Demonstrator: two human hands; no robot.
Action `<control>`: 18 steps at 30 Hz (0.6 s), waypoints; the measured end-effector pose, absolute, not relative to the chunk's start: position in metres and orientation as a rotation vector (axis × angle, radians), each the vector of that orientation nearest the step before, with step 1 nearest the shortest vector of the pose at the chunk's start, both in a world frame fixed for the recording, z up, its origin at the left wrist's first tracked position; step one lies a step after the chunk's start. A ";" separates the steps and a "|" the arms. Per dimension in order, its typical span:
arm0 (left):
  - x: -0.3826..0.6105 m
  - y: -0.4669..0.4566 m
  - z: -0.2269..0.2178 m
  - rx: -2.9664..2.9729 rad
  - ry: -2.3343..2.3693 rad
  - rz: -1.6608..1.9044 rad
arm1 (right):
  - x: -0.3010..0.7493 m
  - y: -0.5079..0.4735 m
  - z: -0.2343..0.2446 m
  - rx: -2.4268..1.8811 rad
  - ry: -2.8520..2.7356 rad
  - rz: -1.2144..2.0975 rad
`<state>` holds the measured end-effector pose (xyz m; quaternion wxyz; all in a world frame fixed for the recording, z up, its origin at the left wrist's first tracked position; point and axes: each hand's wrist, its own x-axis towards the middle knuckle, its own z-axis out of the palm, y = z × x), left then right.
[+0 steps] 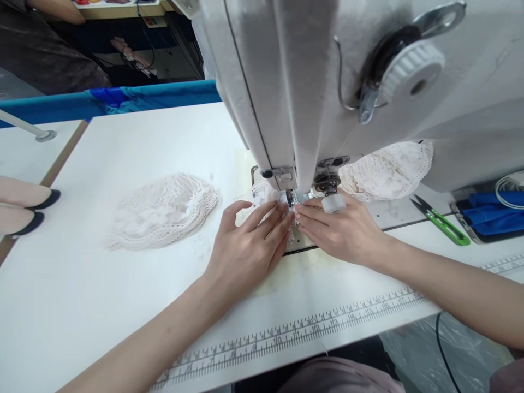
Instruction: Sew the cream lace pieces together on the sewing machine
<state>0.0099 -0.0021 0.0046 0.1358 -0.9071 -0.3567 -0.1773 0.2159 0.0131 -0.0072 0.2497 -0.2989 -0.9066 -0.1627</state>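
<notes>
My left hand lies flat with its fingers stretched out, pressing a small white lace piece onto the bed of the white sewing machine. My right hand rests beside it, fingers extended on the same lace right at the presser foot. A white thimble-like ring sits on one right finger. The fingertips of both hands meet just in front of the needle. Most of the lace piece is hidden under my hands.
A pile of white lace pieces lies to the left on the white table. Another lace pile sits behind the machine arm. Green-handled thread snips lie at right, near blue fabric. A printed ruler runs along the table's front edge.
</notes>
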 end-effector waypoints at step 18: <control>0.011 -0.014 0.009 -2.570 -0.944 -0.514 | 0.218 0.012 -0.006 -0.800 -2.485 -0.462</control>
